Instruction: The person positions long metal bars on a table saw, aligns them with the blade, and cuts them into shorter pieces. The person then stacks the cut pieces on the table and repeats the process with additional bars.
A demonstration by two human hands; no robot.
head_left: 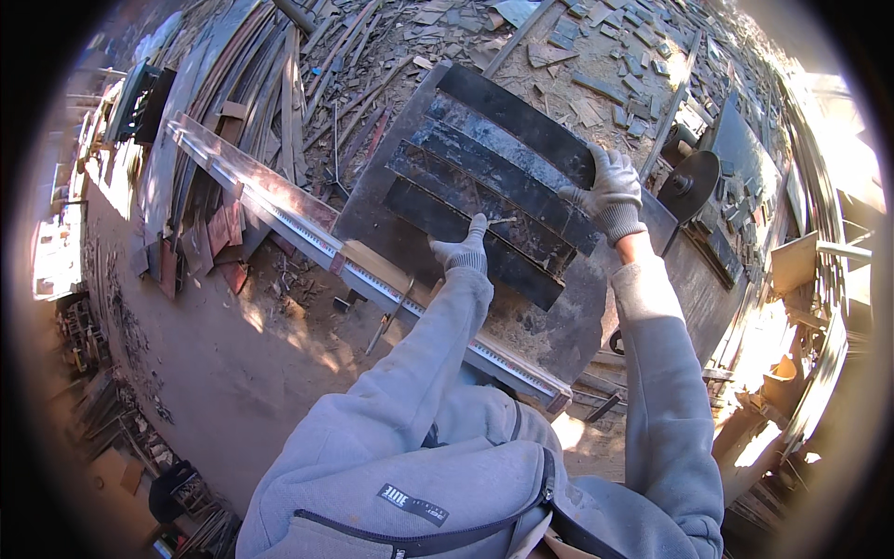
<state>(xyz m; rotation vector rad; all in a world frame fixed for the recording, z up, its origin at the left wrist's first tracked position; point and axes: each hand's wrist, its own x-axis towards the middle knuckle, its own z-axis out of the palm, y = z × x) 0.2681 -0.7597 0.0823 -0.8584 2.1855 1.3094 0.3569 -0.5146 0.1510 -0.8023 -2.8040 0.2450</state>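
Nearest to me, the person's grey-sleeved forearms reach out over a long pale metal rail with a measuring scale [372, 275], which runs slantwise across the front of the work.

Just past it, the left hand [463, 250], in a grey knit glove, is closed around a thin pencil-like marking stick [501, 221], its tip resting on one of the dark, rusty flat steel bars [484, 191]. These bars lie side by side on the grey steel desk [372, 200], with narrow gaps between them.

A little farther out, the gloved right hand [610, 194] presses down with spread fingers on the far end of the upper bars, gripping their edge.

Beyond that hand, very near it, sits a round dark cut-off disc [689, 182] on its machine. Behind everything, the ground is strewn with offcuts of scrap metal [596, 84] and long strips.

As I judge it, the bars are loose, so if the right hand eases up, one could slide and spoil the mark, or nip a finger in a gap. The bar edges look raw enough to cut through thin knit gloves. The disc is close enough to that wrist to catch a cuff if it were spinning. The low sun glaring from the right may hide the line.
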